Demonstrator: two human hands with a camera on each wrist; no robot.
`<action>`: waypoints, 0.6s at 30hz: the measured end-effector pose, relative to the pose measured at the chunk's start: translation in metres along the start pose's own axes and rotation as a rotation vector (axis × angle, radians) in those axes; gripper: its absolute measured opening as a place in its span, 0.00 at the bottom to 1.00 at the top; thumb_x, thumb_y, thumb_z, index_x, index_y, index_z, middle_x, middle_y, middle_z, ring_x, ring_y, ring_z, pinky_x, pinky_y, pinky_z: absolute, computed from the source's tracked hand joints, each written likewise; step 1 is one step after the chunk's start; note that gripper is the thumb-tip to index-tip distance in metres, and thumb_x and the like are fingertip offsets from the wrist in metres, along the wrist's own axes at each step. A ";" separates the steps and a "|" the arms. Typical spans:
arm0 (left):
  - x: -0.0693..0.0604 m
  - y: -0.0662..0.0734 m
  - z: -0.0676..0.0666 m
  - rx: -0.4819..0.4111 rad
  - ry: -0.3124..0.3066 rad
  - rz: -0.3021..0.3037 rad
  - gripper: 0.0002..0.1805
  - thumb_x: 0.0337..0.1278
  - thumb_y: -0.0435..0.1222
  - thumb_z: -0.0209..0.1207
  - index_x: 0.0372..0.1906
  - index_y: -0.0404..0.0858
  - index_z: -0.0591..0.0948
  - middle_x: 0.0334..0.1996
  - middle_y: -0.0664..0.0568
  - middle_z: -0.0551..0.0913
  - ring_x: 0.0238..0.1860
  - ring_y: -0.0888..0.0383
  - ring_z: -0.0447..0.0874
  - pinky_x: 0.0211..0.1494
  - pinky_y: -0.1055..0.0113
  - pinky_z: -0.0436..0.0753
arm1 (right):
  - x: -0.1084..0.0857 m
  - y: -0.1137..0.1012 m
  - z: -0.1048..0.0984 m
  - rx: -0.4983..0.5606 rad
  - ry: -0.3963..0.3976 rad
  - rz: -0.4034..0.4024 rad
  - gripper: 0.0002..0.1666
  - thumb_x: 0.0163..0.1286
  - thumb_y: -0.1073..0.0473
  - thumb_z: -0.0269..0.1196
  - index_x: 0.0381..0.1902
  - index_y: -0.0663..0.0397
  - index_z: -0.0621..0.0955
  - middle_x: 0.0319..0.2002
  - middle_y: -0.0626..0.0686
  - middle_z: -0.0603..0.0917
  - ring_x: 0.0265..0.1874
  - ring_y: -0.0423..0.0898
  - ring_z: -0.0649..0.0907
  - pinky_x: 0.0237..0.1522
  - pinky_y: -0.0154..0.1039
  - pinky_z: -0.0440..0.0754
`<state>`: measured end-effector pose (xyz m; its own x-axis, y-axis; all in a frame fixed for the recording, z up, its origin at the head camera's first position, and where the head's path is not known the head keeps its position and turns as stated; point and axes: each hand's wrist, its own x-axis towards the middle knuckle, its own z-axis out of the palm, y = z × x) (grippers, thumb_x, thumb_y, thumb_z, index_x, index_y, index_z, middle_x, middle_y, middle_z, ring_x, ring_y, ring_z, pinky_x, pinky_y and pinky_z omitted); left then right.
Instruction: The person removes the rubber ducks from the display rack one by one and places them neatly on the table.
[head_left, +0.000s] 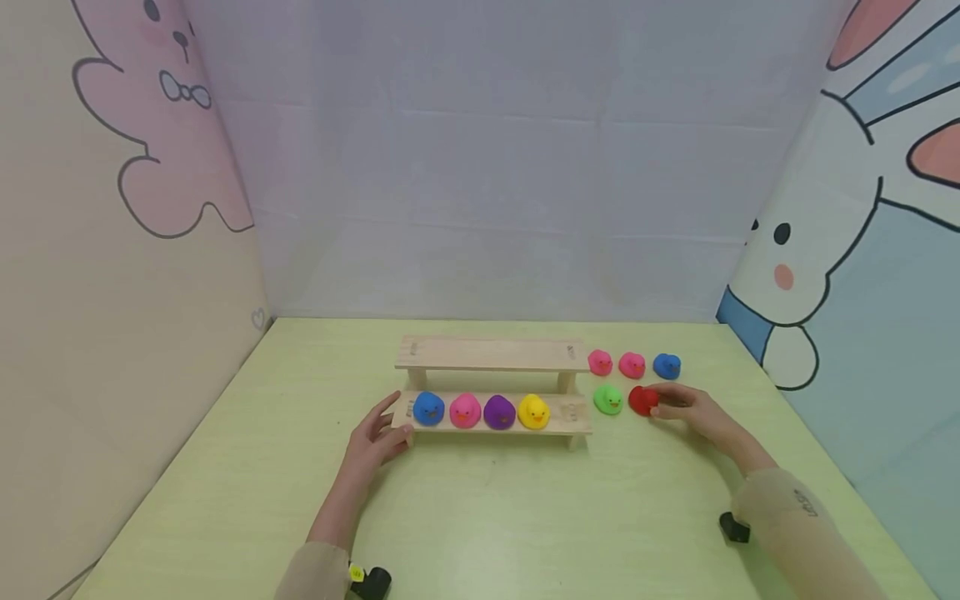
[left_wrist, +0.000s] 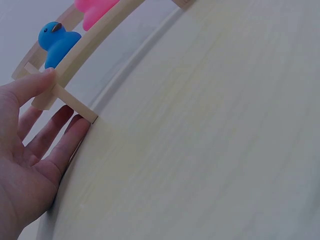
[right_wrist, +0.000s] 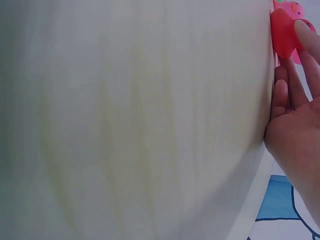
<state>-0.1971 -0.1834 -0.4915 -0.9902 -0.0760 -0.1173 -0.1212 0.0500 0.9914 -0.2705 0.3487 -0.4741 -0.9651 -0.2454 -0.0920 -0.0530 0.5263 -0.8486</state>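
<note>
A two-step wooden rack (head_left: 491,354) stands mid-table. On its lower step sit a blue rubber duck (head_left: 428,409), a pink rubber duck (head_left: 465,411), a purple rubber duck (head_left: 498,412) and a yellow rubber duck (head_left: 534,412). My left hand (head_left: 372,439) holds the lower step's left end, its thumb (left_wrist: 35,86) against the edge beside the blue duck and the other fingers by the leg. To the rack's right, my right hand (head_left: 693,412) pinches a red rubber duck (head_left: 642,401) between thumb and fingers, low over the tabletop. The right wrist view shows that red duck at its upper right edge.
Just left of the red duck is a green duck (head_left: 608,400). Behind them stand a pink duck (head_left: 600,362), another pink duck (head_left: 632,365) and a blue duck (head_left: 667,366). Fabric walls (head_left: 495,167) enclose the table (head_left: 480,517) at the back and both sides.
</note>
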 end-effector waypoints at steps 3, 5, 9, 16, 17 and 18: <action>0.001 -0.001 0.000 0.001 0.003 -0.004 0.37 0.61 0.38 0.65 0.74 0.56 0.65 0.63 0.40 0.76 0.46 0.66 0.82 0.50 0.67 0.87 | 0.000 0.001 0.001 -0.003 0.005 -0.001 0.33 0.70 0.52 0.63 0.67 0.63 0.71 0.66 0.69 0.72 0.65 0.63 0.68 0.65 0.64 0.66; 0.001 -0.001 0.000 0.004 0.005 -0.007 0.37 0.61 0.38 0.65 0.74 0.56 0.65 0.63 0.41 0.76 0.46 0.66 0.82 0.50 0.68 0.87 | 0.000 0.002 0.002 -0.008 0.009 -0.009 0.33 0.70 0.52 0.63 0.67 0.63 0.72 0.65 0.69 0.72 0.64 0.62 0.69 0.65 0.62 0.67; 0.002 0.000 0.000 0.007 0.006 -0.012 0.37 0.61 0.38 0.65 0.74 0.56 0.65 0.63 0.41 0.76 0.46 0.66 0.82 0.50 0.68 0.87 | 0.001 0.001 0.002 -0.007 0.011 -0.025 0.32 0.71 0.53 0.63 0.67 0.64 0.72 0.65 0.69 0.73 0.63 0.62 0.71 0.64 0.61 0.68; 0.002 0.000 0.001 0.001 0.010 -0.014 0.37 0.61 0.37 0.65 0.73 0.57 0.66 0.63 0.41 0.76 0.46 0.66 0.82 0.50 0.68 0.87 | -0.001 -0.001 0.003 0.016 0.005 -0.028 0.31 0.71 0.55 0.62 0.67 0.65 0.71 0.66 0.69 0.72 0.64 0.64 0.69 0.64 0.63 0.67; 0.001 0.000 0.001 0.002 0.011 -0.013 0.37 0.61 0.37 0.65 0.73 0.57 0.66 0.63 0.41 0.76 0.46 0.66 0.82 0.50 0.68 0.87 | -0.001 -0.001 0.003 0.019 0.004 -0.029 0.31 0.71 0.55 0.62 0.67 0.65 0.71 0.65 0.70 0.72 0.64 0.64 0.69 0.64 0.63 0.67; 0.001 0.000 0.001 0.002 0.011 -0.012 0.37 0.61 0.37 0.65 0.73 0.57 0.66 0.63 0.41 0.76 0.46 0.66 0.82 0.50 0.68 0.87 | -0.001 0.000 0.003 0.018 0.004 -0.024 0.32 0.71 0.55 0.62 0.67 0.65 0.71 0.65 0.69 0.72 0.64 0.64 0.69 0.64 0.63 0.67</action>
<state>-0.1985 -0.1828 -0.4915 -0.9879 -0.0871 -0.1287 -0.1335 0.0513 0.9897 -0.2686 0.3467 -0.4753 -0.9646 -0.2547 -0.0690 -0.0718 0.5051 -0.8601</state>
